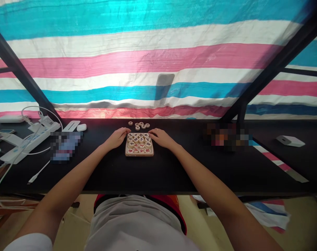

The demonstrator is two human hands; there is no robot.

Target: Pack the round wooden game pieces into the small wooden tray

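Observation:
A small wooden tray full of round Chinese chess pieces lies on the black table in front of me. My left hand rests at the tray's upper left corner, fingers curved and touching it. My right hand rests at the upper right corner, a ring on one finger, fingers laid on the tray's edge. Several loose chess pieces lie just beyond the tray.
A white power strip with cables lies at the left, with a white cable trailing forward. A small white box sits at the far right. A striped tarp hangs behind, crossed by dark metal frame bars.

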